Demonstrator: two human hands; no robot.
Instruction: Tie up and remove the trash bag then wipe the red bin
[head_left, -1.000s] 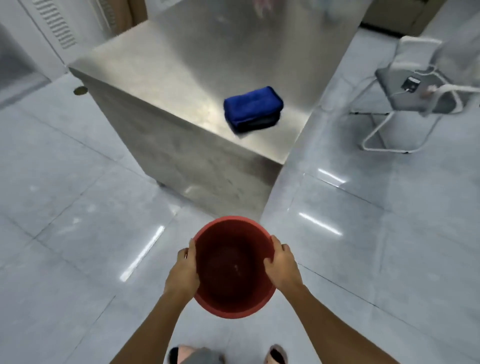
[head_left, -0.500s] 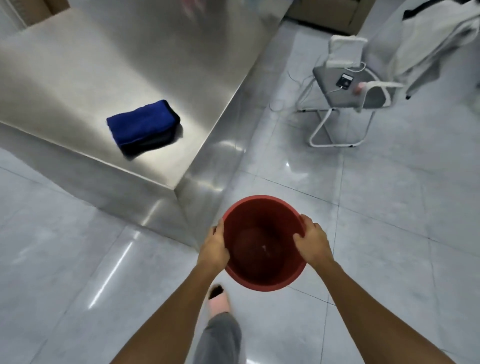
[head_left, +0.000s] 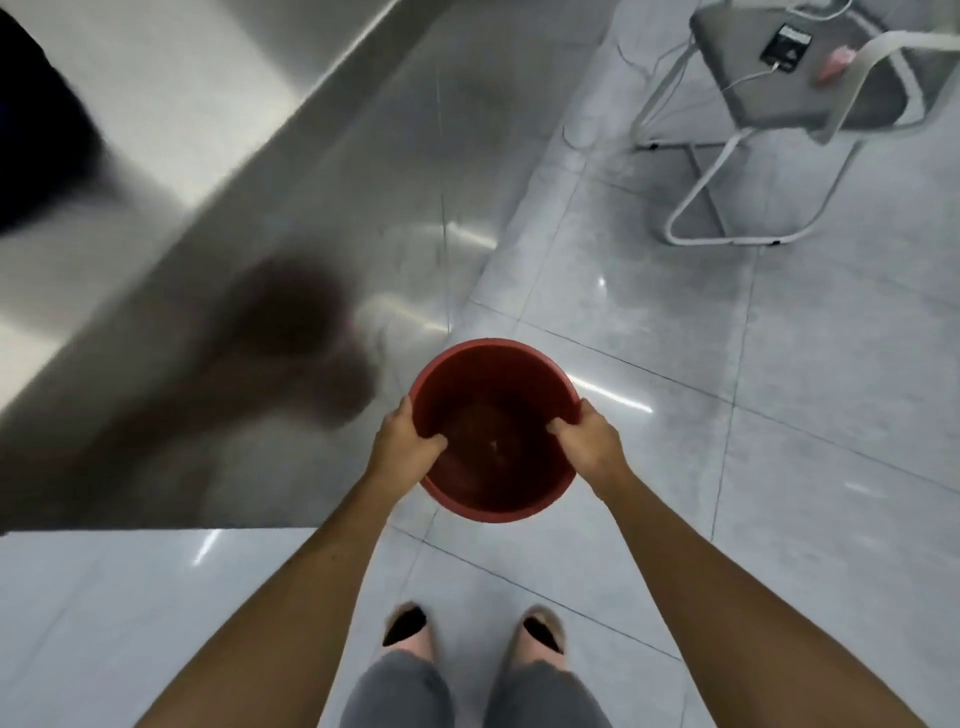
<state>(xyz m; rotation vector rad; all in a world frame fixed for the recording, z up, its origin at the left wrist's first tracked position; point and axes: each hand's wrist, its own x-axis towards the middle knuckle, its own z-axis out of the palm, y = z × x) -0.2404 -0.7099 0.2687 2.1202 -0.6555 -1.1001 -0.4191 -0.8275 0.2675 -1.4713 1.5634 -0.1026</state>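
I hold the round red bin (head_left: 493, 384) in front of me above the tiled floor, its open mouth facing up; it has no bag inside. My left hand (head_left: 402, 447) grips its left rim, fingers curled over the edge into the bin. My right hand (head_left: 589, 441) grips the right rim the same way. A dark blurred shape at the far left edge may be the blue cloth (head_left: 36, 119) on the steel table; blur keeps me from being sure. No trash bag is in view.
The steel table (head_left: 171, 104) fills the upper left, its shiny side panel (head_left: 332, 218) close to the bin. A grey chair with a white frame (head_left: 737, 130) stands at upper right, a small device and cable on its seat. My feet (head_left: 478, 629) are below.
I have stepped around the table corner with the bin still in both hands. The table has swung to the left of view, the blue cloth slid to the left edge, and the chair looks closer.
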